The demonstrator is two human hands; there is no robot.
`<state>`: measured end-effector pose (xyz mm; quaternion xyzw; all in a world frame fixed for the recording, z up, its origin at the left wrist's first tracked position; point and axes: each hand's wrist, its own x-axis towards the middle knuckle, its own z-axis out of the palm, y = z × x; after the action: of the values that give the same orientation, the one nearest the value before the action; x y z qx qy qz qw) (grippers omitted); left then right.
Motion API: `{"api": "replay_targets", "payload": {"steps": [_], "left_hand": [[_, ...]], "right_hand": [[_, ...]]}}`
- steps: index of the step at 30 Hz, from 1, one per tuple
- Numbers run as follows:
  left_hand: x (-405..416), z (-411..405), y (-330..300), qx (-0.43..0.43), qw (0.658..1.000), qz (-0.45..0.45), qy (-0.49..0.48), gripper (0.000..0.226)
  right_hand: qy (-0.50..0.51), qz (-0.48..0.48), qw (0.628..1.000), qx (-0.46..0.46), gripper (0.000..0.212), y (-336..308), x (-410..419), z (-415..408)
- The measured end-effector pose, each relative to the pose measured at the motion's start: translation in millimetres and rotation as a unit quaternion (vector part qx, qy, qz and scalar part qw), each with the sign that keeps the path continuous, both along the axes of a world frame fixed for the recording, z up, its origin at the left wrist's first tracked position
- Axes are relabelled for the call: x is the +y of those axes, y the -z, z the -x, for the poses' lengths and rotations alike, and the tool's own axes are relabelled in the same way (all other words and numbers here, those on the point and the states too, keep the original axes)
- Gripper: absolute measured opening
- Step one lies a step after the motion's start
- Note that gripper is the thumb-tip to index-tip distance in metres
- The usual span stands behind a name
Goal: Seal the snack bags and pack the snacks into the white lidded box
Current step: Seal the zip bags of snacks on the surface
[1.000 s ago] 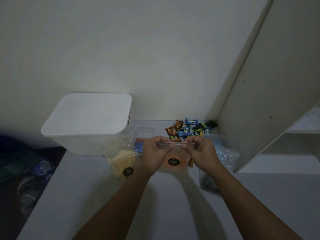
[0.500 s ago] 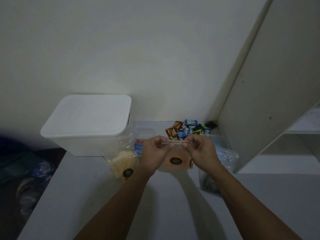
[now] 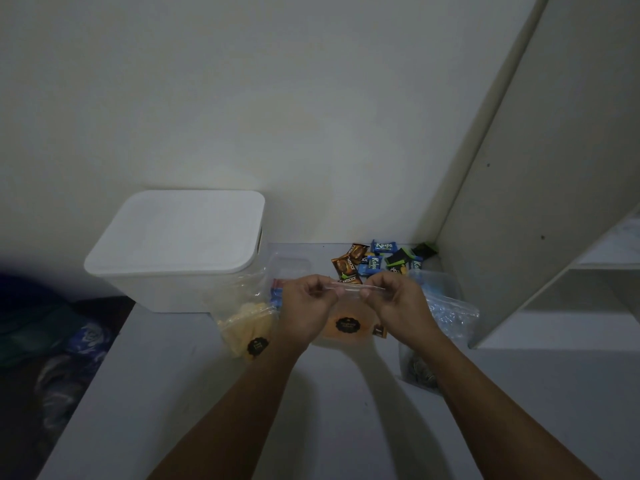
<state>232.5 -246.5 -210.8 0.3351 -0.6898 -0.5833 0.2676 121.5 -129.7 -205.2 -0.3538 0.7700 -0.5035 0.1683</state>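
While the white lidded box [image 3: 176,237] sits shut at the left of the tabletop [image 3: 214,403], nothing's packed yet. Just right of it, a clear bag of yellow snacks [image 3: 247,325] lies against the box, and I can't tell if it's zipped. Next over, the left hand [image 3: 304,308] pinches the left end of the zip strip on the orange snack bag [image 3: 346,323], held upright just above the tabletop. The right hand [image 3: 394,306] pinches the other end. Compared with a second ago, barely anything has shifted; the hands sit in about the same spots, so the seal is probably still being pressed shut. Behind them lie loose wrapped candies [image 3: 377,261], and further right two more clear bags [image 3: 446,313] wait.
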Motion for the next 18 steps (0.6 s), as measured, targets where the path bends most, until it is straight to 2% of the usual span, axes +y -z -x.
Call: {"api": "replay_targets", "payload": {"steps": [8,13,18], "left_hand": [[1.0,1.3,-2.7,0.000,1.000,-0.003,0.016,0.005],[0.3,0.5,-0.1,-0.004,1.000,0.014,-0.002,0.004],[1.7,2.9,0.4,-0.010,0.999,0.023,0.020,0.004]], "right_hand": [[0.024,-0.002,0.999,0.025,0.012,-2.0,-1.8,0.7],[-0.004,-0.010,0.999,0.034,0.010,1.4,-1.0,1.4],[0.011,-0.006,0.999,0.050,0.019,0.9,-4.3,-0.5]]}}
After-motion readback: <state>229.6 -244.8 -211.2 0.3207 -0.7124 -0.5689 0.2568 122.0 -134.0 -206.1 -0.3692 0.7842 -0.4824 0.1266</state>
